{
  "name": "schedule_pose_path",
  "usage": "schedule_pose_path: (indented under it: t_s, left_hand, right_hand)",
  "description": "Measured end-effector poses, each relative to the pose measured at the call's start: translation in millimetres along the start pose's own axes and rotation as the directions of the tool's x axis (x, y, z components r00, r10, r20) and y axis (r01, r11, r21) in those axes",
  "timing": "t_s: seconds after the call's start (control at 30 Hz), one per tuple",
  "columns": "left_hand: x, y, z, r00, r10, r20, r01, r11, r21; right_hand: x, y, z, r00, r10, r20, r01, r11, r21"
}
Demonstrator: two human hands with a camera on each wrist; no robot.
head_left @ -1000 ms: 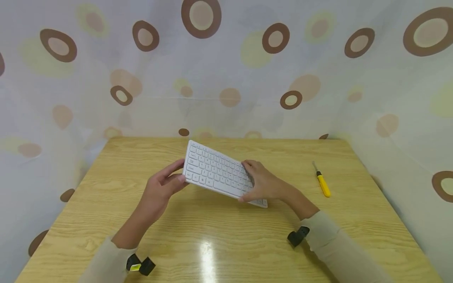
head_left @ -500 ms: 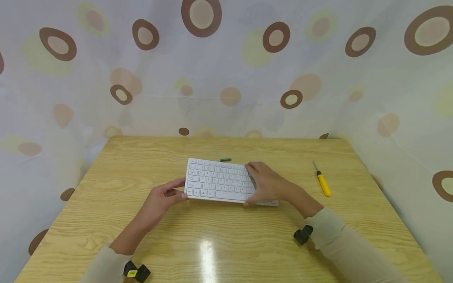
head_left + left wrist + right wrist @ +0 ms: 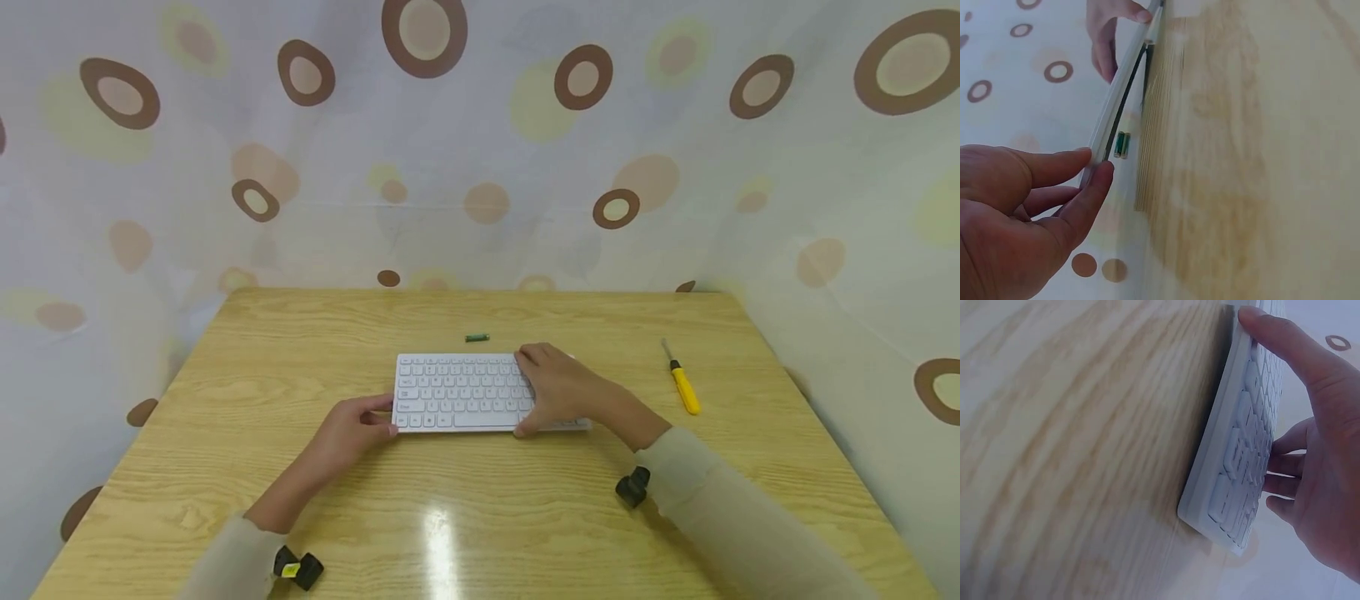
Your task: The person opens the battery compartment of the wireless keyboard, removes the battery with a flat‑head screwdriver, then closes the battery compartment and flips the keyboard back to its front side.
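A white keyboard lies almost flat, keys up, low over the middle of the table. My left hand pinches its left end; in the left wrist view the thumb and fingers meet at the edge, and a dark gap shows under the keyboard. My right hand spans the right part from above, thumb on the near edge and fingers at the far edge. It hides some keys there. The keyboard's right corner is close to the table in the right wrist view. Behind the keyboard lies a small green battery.
A screwdriver with a yellow handle lies at the right of the wooden table. Patterned sheeting stands behind the table and along both sides. Each wrist wears a small black camera.
The keyboard has come down from a tilt, its raised left end lowered towards the table, with both hands holding it. The green battery behind it has come into view.
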State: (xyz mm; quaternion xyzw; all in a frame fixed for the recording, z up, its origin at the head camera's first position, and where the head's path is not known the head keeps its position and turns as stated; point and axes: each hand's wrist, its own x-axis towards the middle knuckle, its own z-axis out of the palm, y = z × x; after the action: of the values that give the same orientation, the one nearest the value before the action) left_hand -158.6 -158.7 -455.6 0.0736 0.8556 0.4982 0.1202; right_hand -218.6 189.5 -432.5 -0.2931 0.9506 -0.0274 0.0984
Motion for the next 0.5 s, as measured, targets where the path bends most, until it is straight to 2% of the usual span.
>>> schedule_pose_path:
  t_s: [0.27, 0.5]
  left_hand:
    - [16.4, 2.2, -2.9, 0.999, 0.034, 0.036, -0.036, 0.996, 0.08]
    - [21.7, -0.3, 0.7, 0.996, 0.063, 0.056, -0.067, 0.994, 0.088]
  right_hand:
    - [5.2, 1.1, -2.6, 1.0, 0.0, -0.019, -0.001, 0.999, -0.054]
    - [7.2, 3.8, -1.5, 1.0, 0.011, -0.017, -0.012, 0.998, -0.069]
